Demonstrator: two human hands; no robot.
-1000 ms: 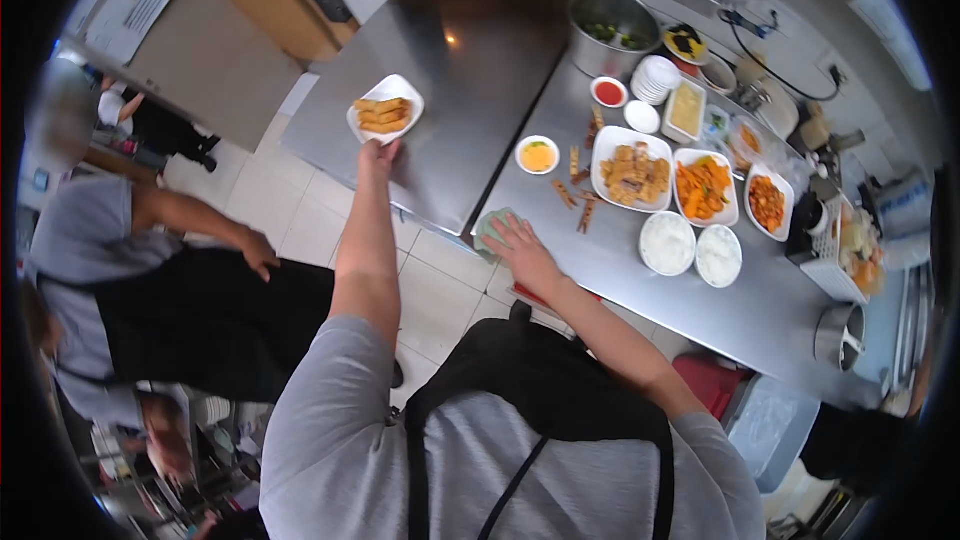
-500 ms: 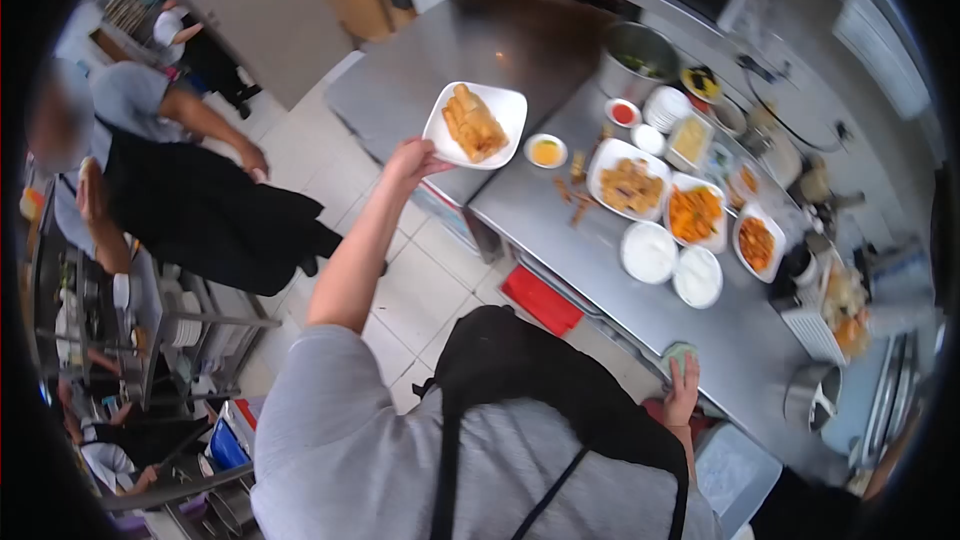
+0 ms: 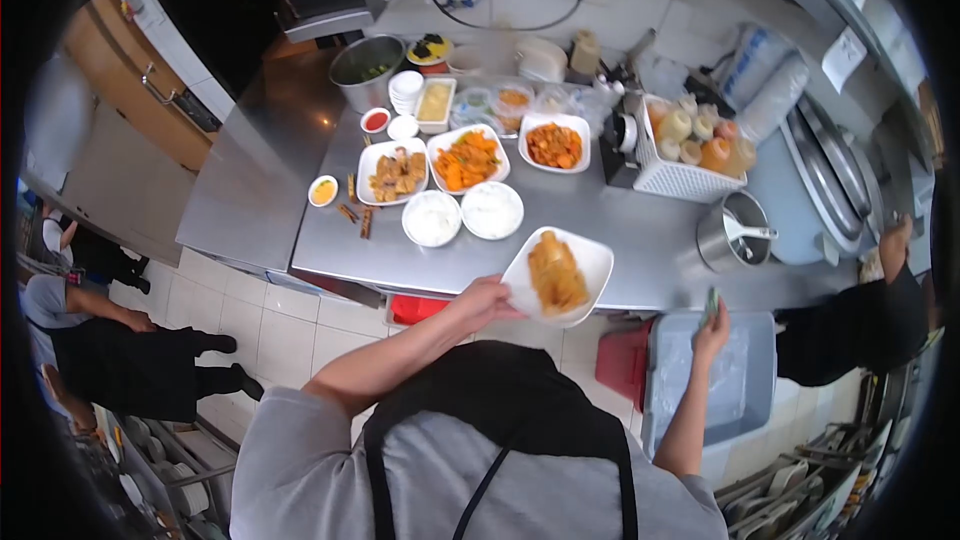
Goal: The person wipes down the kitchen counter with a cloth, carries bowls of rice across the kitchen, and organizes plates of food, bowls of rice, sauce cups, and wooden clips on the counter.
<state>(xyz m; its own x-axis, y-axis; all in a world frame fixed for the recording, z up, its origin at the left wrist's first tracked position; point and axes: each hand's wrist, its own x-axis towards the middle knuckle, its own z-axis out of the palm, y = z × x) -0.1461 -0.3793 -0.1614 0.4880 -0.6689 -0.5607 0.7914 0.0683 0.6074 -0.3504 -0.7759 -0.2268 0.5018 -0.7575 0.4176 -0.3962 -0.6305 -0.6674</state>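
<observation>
My left hand is closed on the near left rim of a white square plate. Golden-brown fried rolls lie stacked on that plate, held in front of the counter's near edge. To the right, my right hand is closed round a small green cloth or sponge, mostly hidden by the fingers. This hand is raised over a grey plastic tub. Beyond the plate, on the counter, stand two round bowls of white rice and white dishes of orange-coloured food.
On the steel counter are a pot, a yellow sauce cup, a white basket of squeeze bottles and a steel pot with a ladle. A red bin stands below. Co-workers are at left and far right.
My view has turned right. My left hand has carried the plate of rolls rightward and closer to me. My right hand has lifted the green cloth or sponge off the counter edge.
</observation>
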